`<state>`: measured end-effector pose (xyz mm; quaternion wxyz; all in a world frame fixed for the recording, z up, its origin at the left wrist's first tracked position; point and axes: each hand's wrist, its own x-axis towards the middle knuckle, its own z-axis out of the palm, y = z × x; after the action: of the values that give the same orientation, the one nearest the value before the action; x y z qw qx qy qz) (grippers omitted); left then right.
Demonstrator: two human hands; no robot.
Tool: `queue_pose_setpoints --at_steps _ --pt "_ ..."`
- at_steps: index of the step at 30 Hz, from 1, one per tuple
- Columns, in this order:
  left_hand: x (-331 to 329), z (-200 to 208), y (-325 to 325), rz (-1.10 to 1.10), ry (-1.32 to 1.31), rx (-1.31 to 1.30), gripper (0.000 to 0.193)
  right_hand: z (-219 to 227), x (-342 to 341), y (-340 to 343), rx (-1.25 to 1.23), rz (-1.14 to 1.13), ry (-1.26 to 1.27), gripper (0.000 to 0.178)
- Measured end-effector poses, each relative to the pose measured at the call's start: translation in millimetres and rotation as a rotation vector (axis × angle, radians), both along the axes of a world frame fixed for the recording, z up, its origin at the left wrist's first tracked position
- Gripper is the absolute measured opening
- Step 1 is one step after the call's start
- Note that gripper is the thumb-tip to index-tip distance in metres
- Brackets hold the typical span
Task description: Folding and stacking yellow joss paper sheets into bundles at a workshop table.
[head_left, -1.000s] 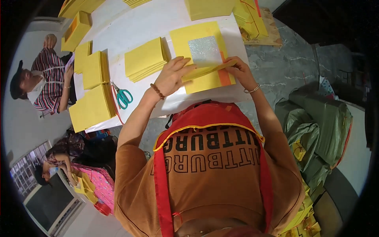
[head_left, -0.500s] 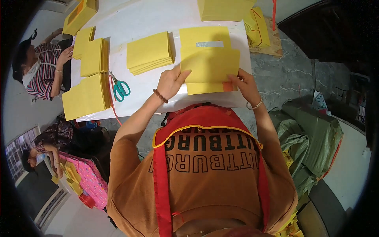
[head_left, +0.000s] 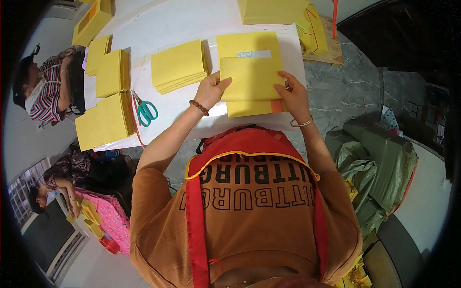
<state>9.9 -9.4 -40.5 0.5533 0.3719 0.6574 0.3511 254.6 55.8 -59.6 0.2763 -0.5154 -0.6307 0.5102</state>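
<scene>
Because the upper yellow sheet (head_left: pixel 250 77) covers much of the lower yellow sheet (head_left: pixel 247 43) on the white table (head_left: pixel 168 21), only a strip of silver patch (head_left: pixel 253 54) shows. The left hand (head_left: pixel 211 92) pinches the upper yellow sheet's left edge, fingertips hidden; the right hand (head_left: pixel 295 100), thumb and forefinger parted, meets its right edge, grip unclear. A red apron (head_left: pixel 254 146) crops the upside-down lettering on the brown shirt (head_left: pixel 264 230).

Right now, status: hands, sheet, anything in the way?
Left hand at left edge of upper yellow sheet, right hand at right edge. Sheet overlaps lower yellow sheet. Nothing else seen on top; scissors off left.
</scene>
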Motion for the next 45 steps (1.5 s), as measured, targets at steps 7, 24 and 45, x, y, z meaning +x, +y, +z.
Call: queue_pose_setpoints --at_steps 7,24,45 --pt "4 38 -6 -0.059 0.398 0.038 0.035 -5 0 2 -0.010 -0.018 -0.012 0.039" --pt "47 2 -12 -0.749 0.992 0.703 0.059 24 4 -42 0.814 0.280 -0.603 0.046" --pt "-60 59 0 -0.081 1.461 0.913 0.047 16 40 -8 0.063 -0.219 0.222 0.035"
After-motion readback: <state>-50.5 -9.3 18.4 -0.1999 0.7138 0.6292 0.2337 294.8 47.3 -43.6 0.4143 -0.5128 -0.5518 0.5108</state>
